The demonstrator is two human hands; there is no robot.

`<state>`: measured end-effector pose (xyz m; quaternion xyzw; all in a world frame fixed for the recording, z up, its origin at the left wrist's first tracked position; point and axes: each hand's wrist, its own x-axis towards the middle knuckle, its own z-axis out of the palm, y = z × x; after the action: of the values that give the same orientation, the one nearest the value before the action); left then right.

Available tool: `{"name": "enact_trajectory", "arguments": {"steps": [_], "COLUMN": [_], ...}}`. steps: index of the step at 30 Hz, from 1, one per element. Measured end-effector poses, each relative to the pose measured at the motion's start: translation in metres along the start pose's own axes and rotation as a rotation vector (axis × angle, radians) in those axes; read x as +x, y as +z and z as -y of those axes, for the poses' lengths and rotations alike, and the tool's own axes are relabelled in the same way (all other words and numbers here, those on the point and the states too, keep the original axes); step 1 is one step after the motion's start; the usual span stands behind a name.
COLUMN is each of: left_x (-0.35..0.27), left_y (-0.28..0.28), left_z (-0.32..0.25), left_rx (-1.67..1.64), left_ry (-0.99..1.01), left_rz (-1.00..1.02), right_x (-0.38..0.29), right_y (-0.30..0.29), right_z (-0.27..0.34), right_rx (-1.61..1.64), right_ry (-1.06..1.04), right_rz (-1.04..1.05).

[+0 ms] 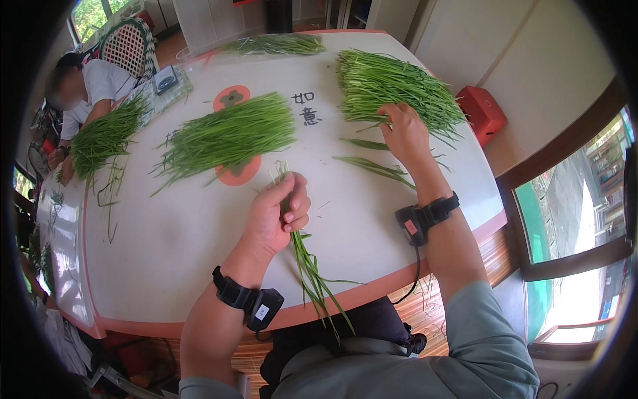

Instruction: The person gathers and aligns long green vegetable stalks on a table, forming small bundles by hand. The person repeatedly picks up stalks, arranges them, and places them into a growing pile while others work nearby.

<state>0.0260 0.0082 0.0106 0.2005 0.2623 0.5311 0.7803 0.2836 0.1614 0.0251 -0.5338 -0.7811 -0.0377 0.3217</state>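
A small bunch of long green stalks, like garlic chives (308,259), is closed in my left hand (281,209); their pale ends stick up above the fist and the leaves hang over the table's near edge. My right hand (404,129) rests its bent fingertips at the lower edge of a large heap of green stalks (394,90) at the upper right. Whether it grips a stalk cannot be told. Loose leaves (374,164) lie just below that hand. Another large pile of green stalks (234,132) lies at the table's middle left.
The white table (174,259) has a pinkish rim. At the far left a person (102,82) handles another heap of greens (107,134), near a blue-faced device (165,80). A clear bag of greens (279,44) lies at the back, and a red box (481,114) is beside the right edge.
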Motion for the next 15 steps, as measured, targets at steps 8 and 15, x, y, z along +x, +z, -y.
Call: {"name": "enact_trajectory", "arguments": {"steps": [8,15], "left_x": [-0.002,-0.005], "left_y": [0.001,0.011], "left_z": [0.000,-0.003], "left_rx": [0.030,0.125], "left_ry": [0.003,0.026], "left_rz": [-0.019,-0.060], "right_x": [-0.001,-0.001], "right_y": [0.002,-0.016], "right_z": [-0.011,0.015], "right_rx": [-0.165,0.087], "right_ry": [-0.022,-0.166], "right_rz": [0.085,-0.024]}}
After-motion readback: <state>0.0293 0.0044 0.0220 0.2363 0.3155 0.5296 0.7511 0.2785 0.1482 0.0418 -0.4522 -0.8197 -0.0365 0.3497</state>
